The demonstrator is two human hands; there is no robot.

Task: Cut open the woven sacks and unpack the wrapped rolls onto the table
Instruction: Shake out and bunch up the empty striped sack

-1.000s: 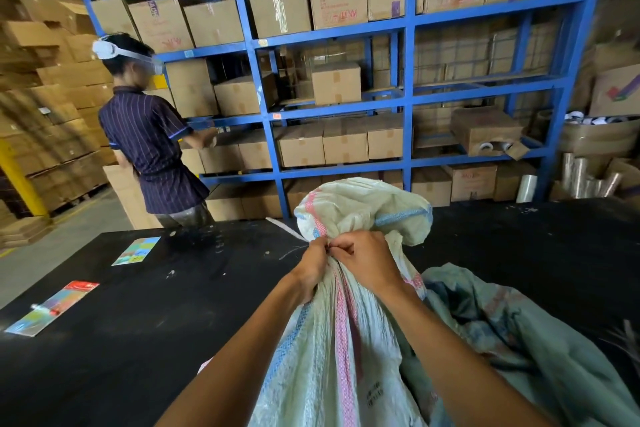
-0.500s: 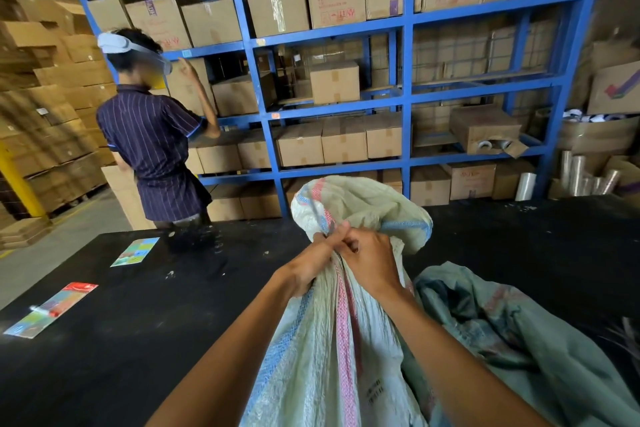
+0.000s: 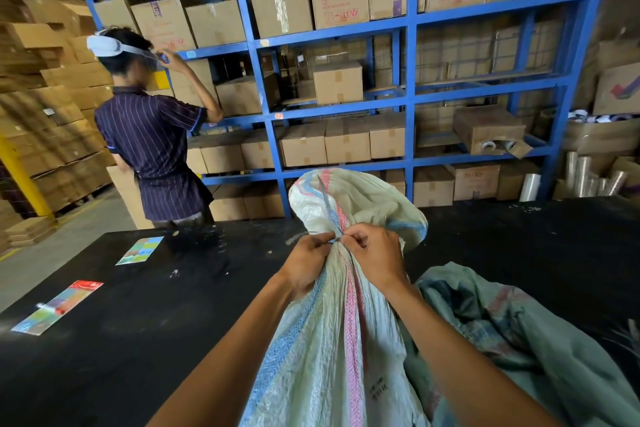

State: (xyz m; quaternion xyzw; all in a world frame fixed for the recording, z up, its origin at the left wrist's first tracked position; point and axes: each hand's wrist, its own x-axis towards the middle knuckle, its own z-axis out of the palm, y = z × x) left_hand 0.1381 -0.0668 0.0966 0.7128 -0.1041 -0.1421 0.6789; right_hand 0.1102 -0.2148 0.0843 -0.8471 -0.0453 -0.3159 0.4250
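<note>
Near the left edge of the black table (image 3: 114, 333): a long colourful printed card (image 3: 57, 307) lies flat, red at its far end. A smaller printed card (image 3: 139, 250) lies flat towards the far left corner.

Beyond the far left corner: a second person (image 3: 152, 149) in a dark pinstriped shirt stands facing the blue shelving (image 3: 410, 90), one hand raised to a head-worn visor. Shelving holds many cardboard boxes (image 3: 337, 82) on all levels. More cartons stacked at far left.

Centre, near edge of table: pale woven sack (image 3: 332, 350) stands upright, with blue and red stripes running up to a gathered neck. Above the neck the sack mouth bunches out loosely.

Left hand (image 3: 306, 260): fingers curled, thumb and forefinger pinching at the tie (image 3: 335, 238) on the neck from the left side. A thin strand shows just left of the pinch.

Right hand (image 3: 377, 258): fingers curled tight, pinching the same tie from the right side. Both hands touch at the neck. Cannot tell whether any tool is held.

Right of the sack, touching it: a crumpled green sack (image 3: 519, 340) lies slumped on the table towards the near right corner.

Beyond the far right corner: clear film rolls (image 3: 585, 175) stand on end beside the shelving.
</note>
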